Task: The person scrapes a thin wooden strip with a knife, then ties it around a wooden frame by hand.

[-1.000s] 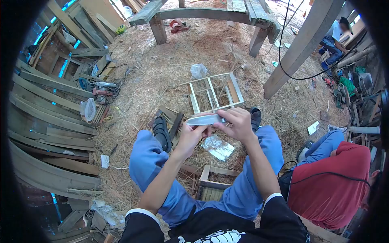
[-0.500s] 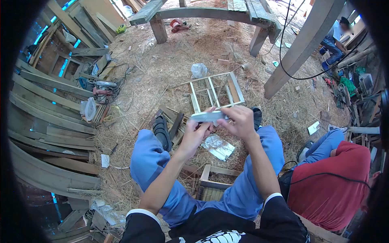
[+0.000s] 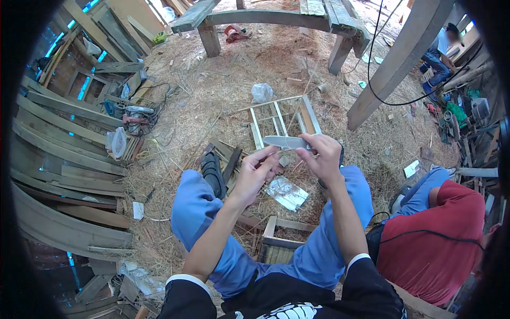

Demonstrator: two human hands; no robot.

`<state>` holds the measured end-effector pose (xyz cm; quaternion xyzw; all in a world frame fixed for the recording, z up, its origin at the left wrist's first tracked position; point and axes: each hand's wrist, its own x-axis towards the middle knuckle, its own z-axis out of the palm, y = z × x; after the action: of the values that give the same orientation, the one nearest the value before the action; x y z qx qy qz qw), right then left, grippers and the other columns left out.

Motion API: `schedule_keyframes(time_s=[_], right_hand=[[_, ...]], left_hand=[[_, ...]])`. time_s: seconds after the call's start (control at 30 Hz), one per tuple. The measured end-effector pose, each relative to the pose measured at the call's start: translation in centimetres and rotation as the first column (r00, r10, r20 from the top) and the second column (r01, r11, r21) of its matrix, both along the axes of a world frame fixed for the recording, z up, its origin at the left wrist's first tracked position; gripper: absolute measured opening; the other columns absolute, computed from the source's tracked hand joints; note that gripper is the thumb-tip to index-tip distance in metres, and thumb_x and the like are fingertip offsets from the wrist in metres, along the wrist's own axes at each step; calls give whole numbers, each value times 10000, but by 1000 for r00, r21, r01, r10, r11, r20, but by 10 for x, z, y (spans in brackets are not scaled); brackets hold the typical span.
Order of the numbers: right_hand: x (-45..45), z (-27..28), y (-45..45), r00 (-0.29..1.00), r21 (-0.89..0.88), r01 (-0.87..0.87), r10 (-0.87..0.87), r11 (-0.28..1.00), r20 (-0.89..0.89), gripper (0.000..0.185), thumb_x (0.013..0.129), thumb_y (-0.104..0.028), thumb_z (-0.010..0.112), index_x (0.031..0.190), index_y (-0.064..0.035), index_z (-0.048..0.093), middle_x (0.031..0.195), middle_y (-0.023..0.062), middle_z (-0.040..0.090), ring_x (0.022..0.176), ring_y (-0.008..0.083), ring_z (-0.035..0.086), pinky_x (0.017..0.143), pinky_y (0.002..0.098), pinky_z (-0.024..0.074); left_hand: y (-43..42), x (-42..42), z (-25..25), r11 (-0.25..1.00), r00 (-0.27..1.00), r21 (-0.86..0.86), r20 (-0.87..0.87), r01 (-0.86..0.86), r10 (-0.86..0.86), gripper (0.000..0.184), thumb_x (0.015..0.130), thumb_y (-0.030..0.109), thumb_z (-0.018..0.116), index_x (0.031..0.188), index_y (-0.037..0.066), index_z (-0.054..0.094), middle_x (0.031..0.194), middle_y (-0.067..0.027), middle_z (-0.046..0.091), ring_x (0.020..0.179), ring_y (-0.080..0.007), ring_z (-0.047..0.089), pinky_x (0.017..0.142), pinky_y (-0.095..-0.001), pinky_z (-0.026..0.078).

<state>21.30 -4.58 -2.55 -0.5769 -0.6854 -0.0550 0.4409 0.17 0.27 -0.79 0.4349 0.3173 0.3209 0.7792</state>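
My right hand (image 3: pixel 325 157) is closed on a knife, whose broad grey blade (image 3: pixel 284 142) points left, its tip above my left fingertips. My left hand (image 3: pixel 257 174) is pinched shut just below the blade; whatever lies between its fingers is too thin or hidden to make out. Beyond the hands, a small wooden frame with slats (image 3: pixel 254 127) lies on the shavings. A whitish flat sheet (image 3: pixel 287 193) is on the ground below my hands, between my knees. Nearer me stands a wooden box-like piece (image 3: pixel 277 254).
Another person in a red shirt (image 3: pixel 433 239) sits close on my right. A wooden post (image 3: pixel 396 66) leans at the right, with a black cable near it. A workbench (image 3: pixel 268 20) stands ahead. Boards (image 3: pixel 64 143) and a power tool (image 3: pixel 135 118) are at the left.
My right hand has moved slightly right and up with the knife, so the blade has slid away from over my left fingers. The left hand stays nearly in place.
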Motion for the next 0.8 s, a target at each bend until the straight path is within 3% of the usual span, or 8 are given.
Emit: schedule_keyframes(time_s=[0.07, 0.17, 0.3, 0.43, 0.47, 0.6, 0.73, 0.8], right_hand=[[0, 4, 2, 999, 24, 53, -53, 998, 3, 363, 776, -349, 808, 975, -58, 721, 760, 80, 695, 678, 242, 676, 592, 365, 491], [-16, -5, 4, 997, 114, -70, 73, 991, -30, 360, 779, -353, 807, 976, -63, 722, 735, 70, 679, 635, 240, 646, 576, 367, 476], [-7, 6, 0, 996, 51, -40, 35, 998, 85, 344, 788, -349, 807, 956, -59, 730, 733, 72, 681, 625, 219, 654, 564, 353, 472], [12, 2, 8, 980, 106, 159, -144, 981, -138, 326, 788, -336, 813, 956, -67, 735, 699, 64, 668, 604, 215, 638, 552, 341, 461], [11, 2, 4, 984, 31, 153, -149, 988, -101, 338, 789, -349, 810, 963, -70, 736, 716, 60, 681, 619, 217, 651, 561, 341, 472], [-17, 2, -5, 993, 19, -106, 104, 994, 62, 347, 791, -373, 801, 950, -70, 739, 731, 66, 700, 626, 228, 668, 576, 354, 494], [1, -4, 7, 999, 111, 10, -5, 994, -50, 356, 796, -351, 800, 972, -49, 736, 697, 86, 680, 598, 240, 651, 566, 359, 487], [5, -3, 6, 995, 30, 54, -51, 998, -85, 355, 800, -342, 798, 981, -44, 735, 697, 93, 676, 598, 243, 650, 567, 360, 488]], left_hand=[[1, -1, 1, 1000, 1000, -8, 10, 9, -8, 353, 1004, 88, 585, 1343, -10, 582, 840, 54, 530, 647, -10, 370, 538, -188, 288], [1, -2, -1, 999, 999, 30, -7, 39, -39, 334, 1004, 84, 582, 1323, -15, 594, 812, 64, 524, 646, -8, 372, 525, -186, 280], [3, -6, -8, 992, 993, 90, -89, 85, -77, 350, 1003, 83, 582, 1341, -6, 590, 808, 73, 514, 643, 1, 367, 513, -182, 278], [-1, -9, 9, 991, 991, 85, -95, 100, -92, 349, 996, 101, 606, 1340, 43, 620, 804, 64, 610, 629, 7, 426, 530, -169, 315], [-2, -9, 6, 991, 990, 86, -98, 105, -96, 356, 1005, 104, 592, 1357, 59, 610, 806, 68, 616, 627, 8, 431, 537, -167, 320], [-1, -7, -10, 980, 986, 163, -140, 112, -89, 398, 1009, 126, 594, 1400, 55, 569, 791, 101, 476, 613, 12, 329, 511, -170, 266], [-3, -5, 8, 983, 989, 166, -134, 79, -57, 371, 1014, 142, 594, 1375, 60, 592, 796, 103, 487, 600, 9, 319, 508, -175, 261], [-3, -5, 19, 989, 988, 135, -147, 64, -44, 307, 1018, 126, 579, 1307, 32, 622, 796, 87, 515, 589, 5, 329, 502, -182, 259]])
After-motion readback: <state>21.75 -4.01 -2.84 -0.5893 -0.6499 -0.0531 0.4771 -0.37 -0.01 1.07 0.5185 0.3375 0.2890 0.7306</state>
